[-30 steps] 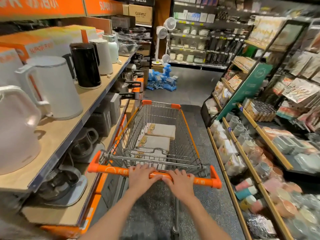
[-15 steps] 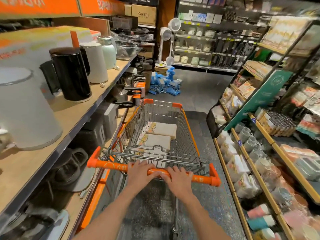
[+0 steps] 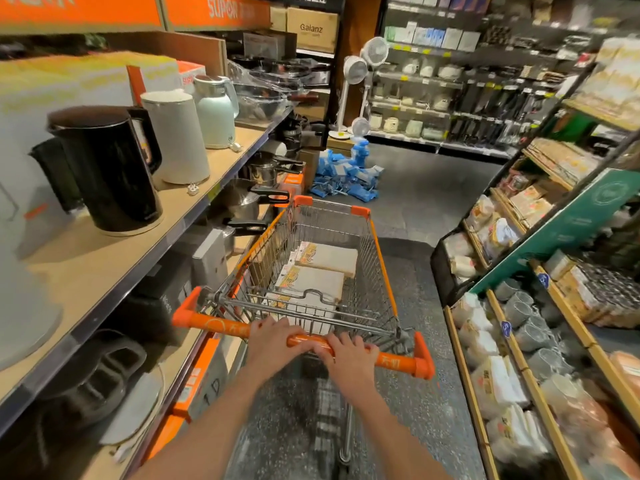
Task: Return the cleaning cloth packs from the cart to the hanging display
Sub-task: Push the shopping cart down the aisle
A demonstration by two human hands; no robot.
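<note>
Hands: left hand (image 3: 277, 344) and right hand (image 3: 349, 355) both wrap the orange handle (image 3: 308, 341) of the cart (image 3: 381, 271), side by side
Packs: three flat cloth packs (image 3: 311, 282) lie in a row on the cart's floor, none lifted
Left risk: pan handles (image 3: 270, 195) jut from the lower shelf just beside the cart's front corner; a drift left could snag them
Ahead: blue packets (image 3: 346, 178) litter the floor (image 3: 433, 188); a wheel may catch
Display: I judge the hanging display isn't reached yet; its spot is unclear
</note>
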